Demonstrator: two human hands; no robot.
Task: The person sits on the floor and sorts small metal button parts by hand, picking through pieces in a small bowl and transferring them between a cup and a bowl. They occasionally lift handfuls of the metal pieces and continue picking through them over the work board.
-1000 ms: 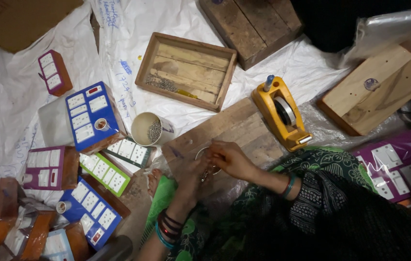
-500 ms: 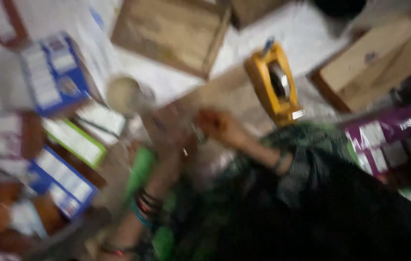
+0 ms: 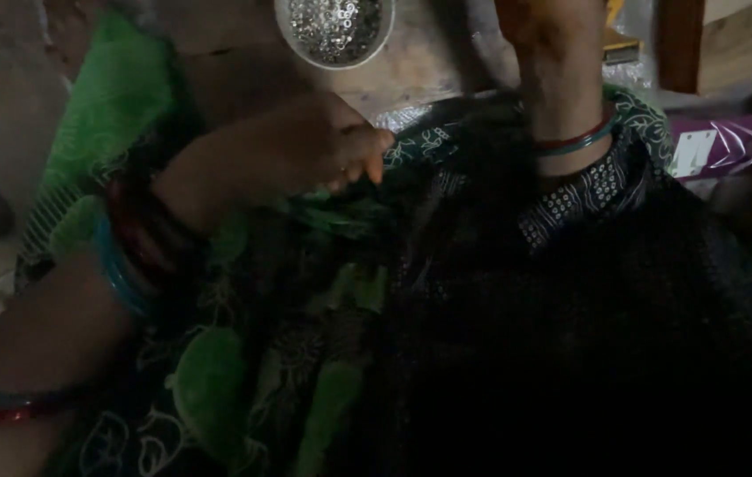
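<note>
My left hand (image 3: 314, 150) lies over my lap, its fingers curled together and pinching the edge of the dark and green patterned cloth (image 3: 323, 353). Red and blue bangles (image 3: 133, 243) ring that forearm. My right hand (image 3: 539, 26) reaches up to the top edge of the view, above a wrist with thin bangles (image 3: 575, 140). Its fingers are cut off by the frame, so I cannot tell what it holds. A round bowl of small shiny beads (image 3: 334, 26) stands on a wooden board (image 3: 429, 62), just beyond my left hand.
A corner of a yellow tape dispenser (image 3: 619, 40) and a wooden box (image 3: 738, 35) show at the top right. A purple packet (image 3: 729, 146) lies at the right. Green cloth (image 3: 98, 115) spreads at the left. The scene is dim.
The view has dropped from the floor with its boxes to my lap. My left hand has come back from the wooden board to the cloth. My right hand stays up by the board.
</note>
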